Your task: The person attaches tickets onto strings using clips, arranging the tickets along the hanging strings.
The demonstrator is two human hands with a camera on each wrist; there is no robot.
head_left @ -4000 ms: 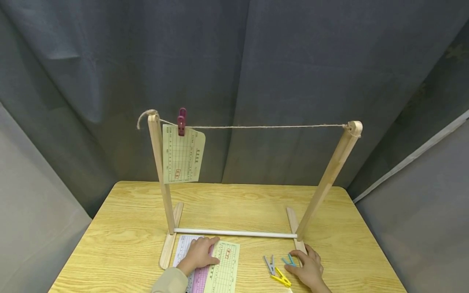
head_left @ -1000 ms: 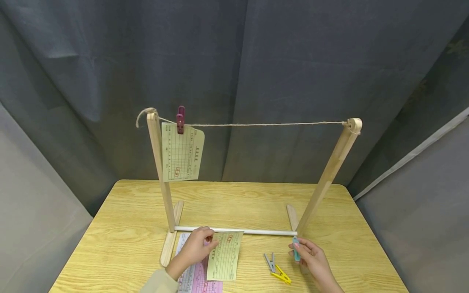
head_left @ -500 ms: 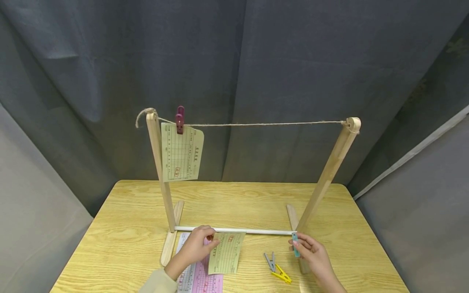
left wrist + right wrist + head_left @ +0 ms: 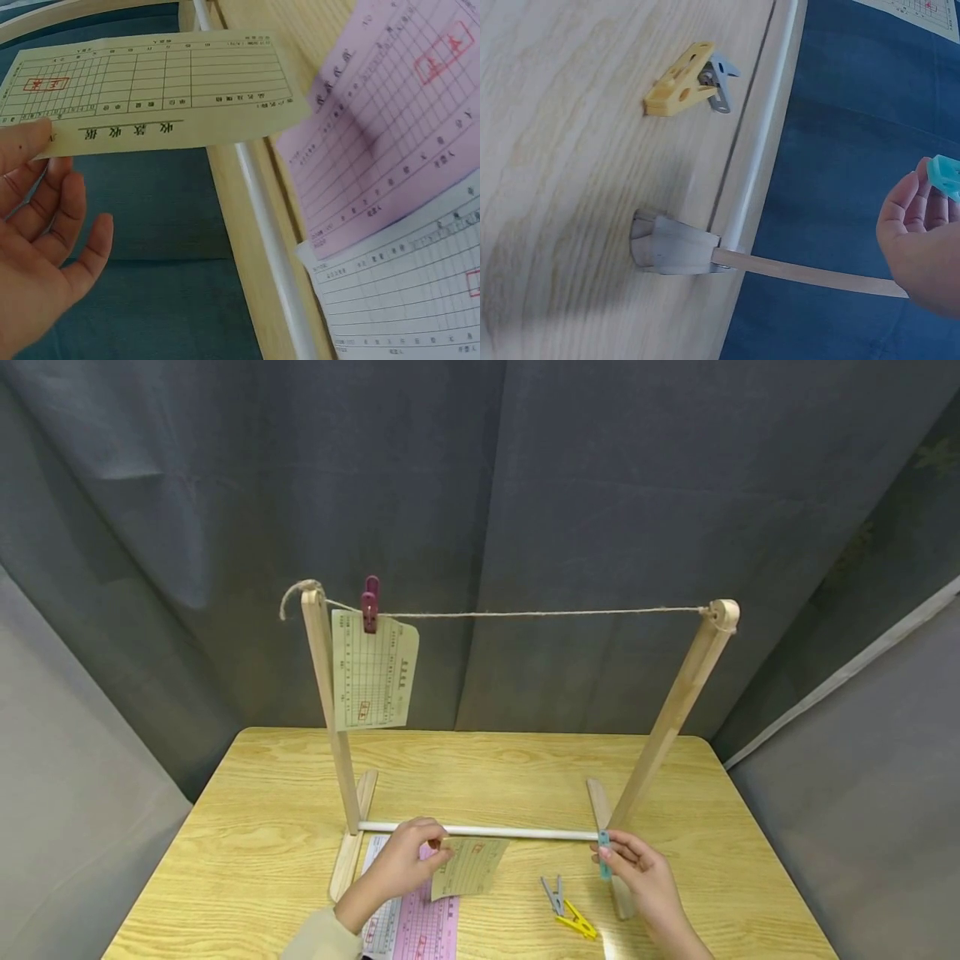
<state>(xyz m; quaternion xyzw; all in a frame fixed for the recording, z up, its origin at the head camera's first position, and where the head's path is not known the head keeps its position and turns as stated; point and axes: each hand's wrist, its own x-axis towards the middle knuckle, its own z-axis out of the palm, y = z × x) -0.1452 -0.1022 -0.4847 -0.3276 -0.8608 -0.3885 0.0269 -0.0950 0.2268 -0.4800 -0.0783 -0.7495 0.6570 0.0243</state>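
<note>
My left hand (image 4: 408, 853) pinches a yellow receipt slip (image 4: 471, 865) by one corner, held up off the table and tilted. In the left wrist view the slip (image 4: 150, 90) shows a printed grid and a red stamp. Below it lie a pink slip (image 4: 427, 920) and a white slip (image 4: 381, 931), overlapping. My right hand (image 4: 643, 878) holds a turquoise clothespin (image 4: 604, 856) between thumb and fingers, near the foot of the rack's right post. In the right wrist view this clothespin (image 4: 945, 174) is partly cut off by the frame edge.
A wooden rack carries a string (image 4: 540, 612) between its left post (image 4: 330, 710) and right post (image 4: 675, 718). On the string, a dark red clothespin (image 4: 370, 606) holds another yellow slip (image 4: 371, 681). A grey clothespin (image 4: 555, 896) and a yellow clothespin (image 4: 577, 922) lie on the table (image 4: 262, 860).
Four seconds ago both hands rested low at the table; since then the left has lifted the yellow slip and the right has picked up the turquoise clothespin. Lately the slip tilts flatter and the clothespin rises slightly.
</note>
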